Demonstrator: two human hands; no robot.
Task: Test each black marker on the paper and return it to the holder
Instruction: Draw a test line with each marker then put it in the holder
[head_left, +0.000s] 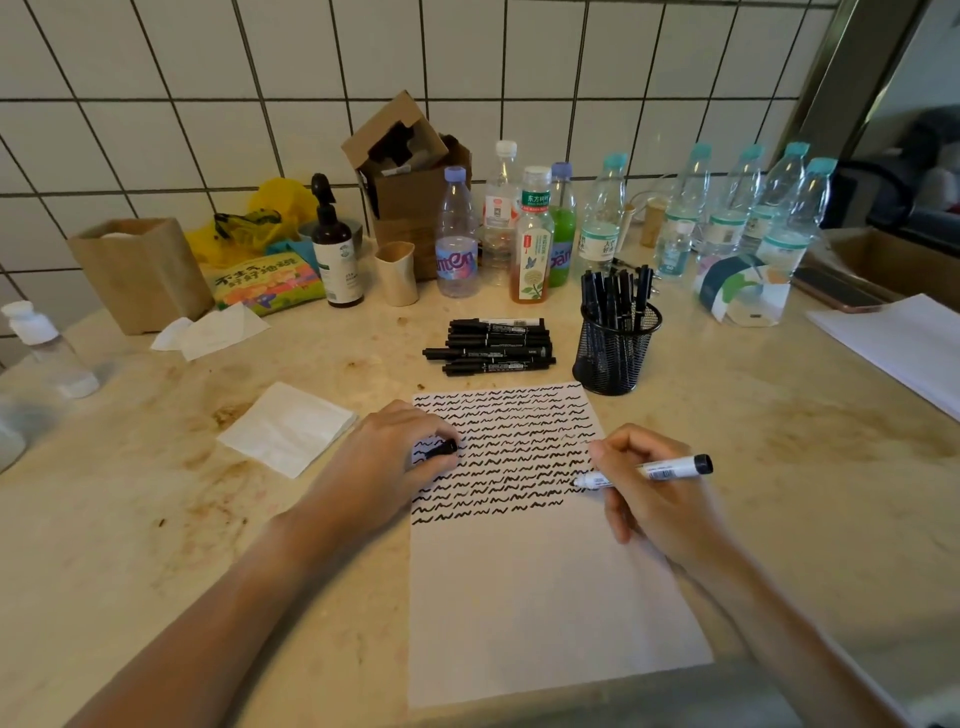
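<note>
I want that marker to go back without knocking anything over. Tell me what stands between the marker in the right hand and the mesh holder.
Nothing visible does. The marker in the right hand lies over the paper, and only bare tabletop separates it from the mesh holder. The holder already stands crowded with markers, and the cap is in the left hand.

"东方树叶" on tea bottle (532, 244)
</note>
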